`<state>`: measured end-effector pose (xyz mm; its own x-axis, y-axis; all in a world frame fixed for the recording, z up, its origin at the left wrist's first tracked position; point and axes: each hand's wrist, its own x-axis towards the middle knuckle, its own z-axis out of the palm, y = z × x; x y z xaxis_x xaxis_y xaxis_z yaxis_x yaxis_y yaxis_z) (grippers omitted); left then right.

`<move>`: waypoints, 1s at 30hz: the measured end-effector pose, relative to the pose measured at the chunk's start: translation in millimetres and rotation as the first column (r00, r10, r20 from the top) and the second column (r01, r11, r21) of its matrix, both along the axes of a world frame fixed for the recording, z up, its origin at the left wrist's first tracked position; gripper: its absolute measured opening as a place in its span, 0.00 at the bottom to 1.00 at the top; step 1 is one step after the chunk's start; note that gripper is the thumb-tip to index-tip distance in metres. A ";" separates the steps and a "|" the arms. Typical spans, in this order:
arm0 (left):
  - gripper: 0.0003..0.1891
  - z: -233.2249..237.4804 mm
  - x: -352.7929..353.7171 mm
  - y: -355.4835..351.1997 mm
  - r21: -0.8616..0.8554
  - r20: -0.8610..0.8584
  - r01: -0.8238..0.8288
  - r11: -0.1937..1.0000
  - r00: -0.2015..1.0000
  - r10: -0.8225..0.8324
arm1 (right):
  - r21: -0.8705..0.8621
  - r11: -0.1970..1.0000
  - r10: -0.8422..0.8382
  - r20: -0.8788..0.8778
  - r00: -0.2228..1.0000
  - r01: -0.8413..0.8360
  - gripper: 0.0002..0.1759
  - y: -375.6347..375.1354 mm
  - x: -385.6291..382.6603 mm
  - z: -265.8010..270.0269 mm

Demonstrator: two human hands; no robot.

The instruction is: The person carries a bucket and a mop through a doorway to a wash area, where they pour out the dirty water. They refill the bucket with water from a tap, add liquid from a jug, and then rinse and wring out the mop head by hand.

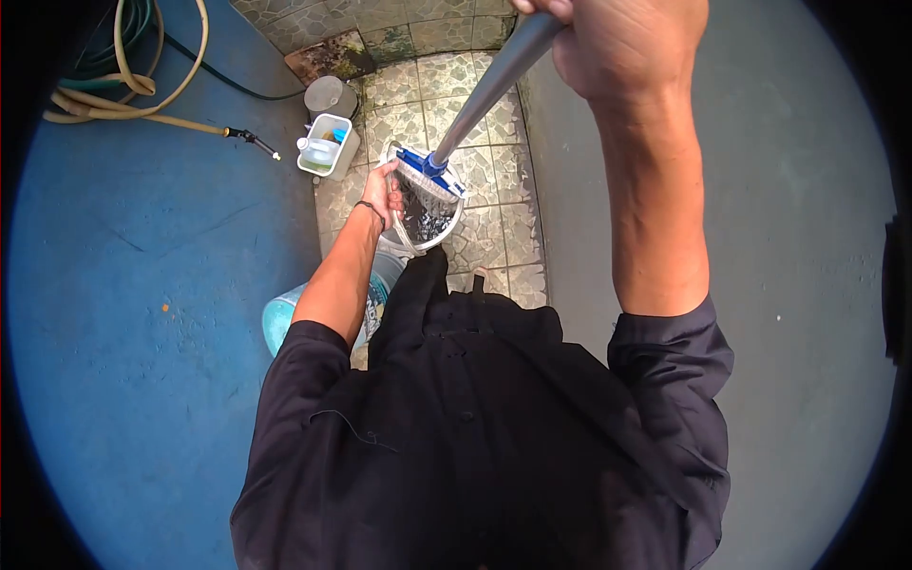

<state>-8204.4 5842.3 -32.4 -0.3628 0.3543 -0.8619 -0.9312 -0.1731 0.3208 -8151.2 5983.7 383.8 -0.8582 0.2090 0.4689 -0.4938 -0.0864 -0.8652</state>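
Blue plastic head point(410, 160) on a grey-poled mop point(499, 85), pale fringe below it, sitting at the mouth of a pale-rimmed bucket point(448, 233) on the patterned tile floor point(394, 123), just ahead of the person I'm watching. Dark liquid inside the bucket, shiny in patches. Right hand point(627, 47) up high, fingers curled round the upper pole; closed grip, top of the pole out of sight. Left hand point(382, 195) down at the left end of the head, beside the bucket rim, fingers partly bent; can't tell whether it has the fringe, the rim or just rests there. Handling, my guess: pole stiff and light, probably smooth, so slippery under a damp palm; head hard but likely to swivel at the blue joint; fringe soft, heavier if soaked. Best hold: one hand firm round the pole, the other on the rigid end of the head, since limp fringe gives poor purchase. Bucket likely heavy with its liquid and could slop if tipped; steady it by the rim. Nearby: white container point(332, 163) with bottles, ahead and left; aqua bucket point(280, 323) beside the left forearm; coiled hose point(176, 112) farther off, left.
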 end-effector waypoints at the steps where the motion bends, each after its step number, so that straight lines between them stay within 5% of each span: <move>1: 0.23 -2.6 -19.7 13.8 0.012 0.008 -0.004 1.000 1.000 0.004 | -0.014 1.000 0.008 -0.009 1.000 -0.008 0.19 12.0 -20.0 5.4; 11: 0.23 -38.1 -194.2 127.7 -0.089 -0.022 0.107 0.990 0.994 -0.109 | -0.005 0.968 -0.252 -0.117 0.961 0.253 0.26 170.3 -183.9 17.0; 14: 0.23 -50.9 -249.1 196.9 -0.158 -0.008 0.140 0.978 0.990 -0.143 | -0.099 0.924 -0.369 0.018 0.929 0.369 0.21 338.5 -222.1 34.8; 17: 0.23 -78.7 -296.4 233.8 -0.204 -0.022 0.127 0.971 0.991 -0.134 | -0.043 0.772 -0.634 -0.100 0.767 0.634 0.21 311.5 -268.7 43.1; 20: 0.23 -118.3 -329.5 259.4 -0.242 -0.039 0.098 0.965 0.993 -0.110 | 0.178 0.922 -0.313 -0.183 0.932 0.345 0.31 374.9 -285.3 43.0; 22: 0.23 -139.7 -350.8 255.9 -0.335 -0.010 0.081 0.939 0.996 -0.089 | 0.128 0.951 -0.257 -0.177 0.950 0.282 0.31 416.5 -301.4 21.0; 24: 0.22 -174.5 -353.5 248.8 -0.293 -0.012 0.075 0.953 0.997 -0.082 | 0.121 0.991 -0.033 -0.141 0.989 0.051 0.32 420.2 -295.8 29.5; 27: 0.19 -210.8 -393.6 181.8 -0.255 -0.033 0.052 0.966 0.998 -0.062 | 0.183 0.969 -0.144 -0.137 0.980 0.168 0.32 320.0 -325.5 24.2; 28: 0.18 -228.8 -405.5 223.9 -0.373 0.011 0.041 0.927 0.999 -0.039 | 0.103 0.983 -0.144 -0.081 0.986 0.152 0.32 448.2 -364.3 -39.3; 30: 0.16 -225.7 -412.9 211.4 -0.351 0.001 0.026 0.936 1.000 -0.027 | 0.239 0.957 -0.156 -0.062 0.986 0.166 0.32 411.1 -377.2 -38.5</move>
